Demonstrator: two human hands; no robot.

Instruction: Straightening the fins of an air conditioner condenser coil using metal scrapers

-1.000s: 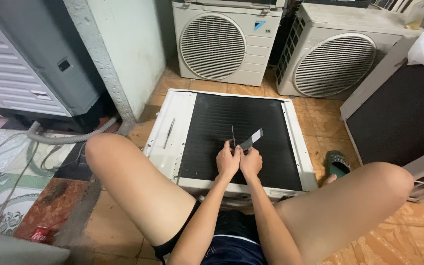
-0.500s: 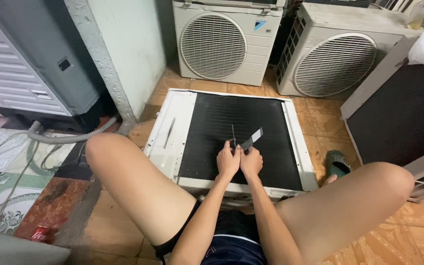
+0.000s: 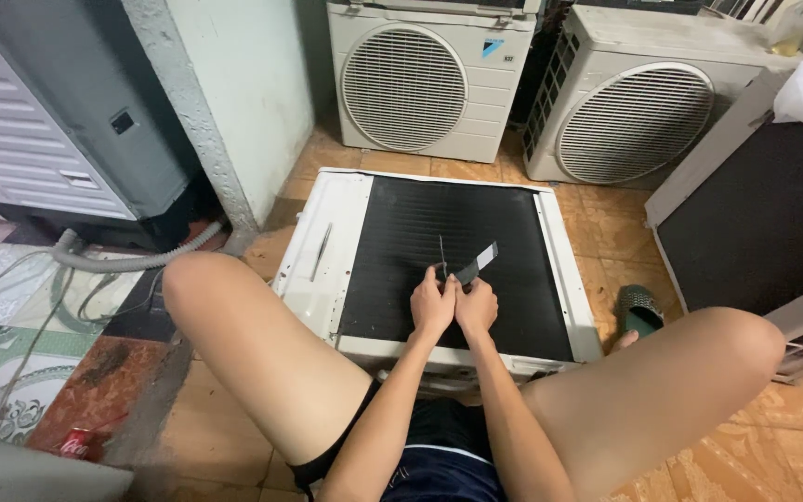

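Observation:
An air-conditioner unit point(image 3: 327, 242) lies flat on the floor between my knees, white frame up, its black finned coil point(image 3: 420, 232) facing me. Both hands rest together on the middle of the coil. My left hand point(image 3: 432, 309) is closed around a thin metal tool point(image 3: 441, 253) whose tip points away from me. Pressed against it, my right hand point(image 3: 477, 307) grips a flat grey comb-like tool point(image 3: 476, 263) angled up to the right over the fins.
Two white outdoor units with round fan grilles point(image 3: 403, 76) point(image 3: 634, 123) stand behind. Another black-faced unit point(image 3: 764, 214) leans at the right, a green sandal point(image 3: 639, 309) beside it. A corrugated hose point(image 3: 123, 262) and a concrete pillar point(image 3: 225, 102) are at the left.

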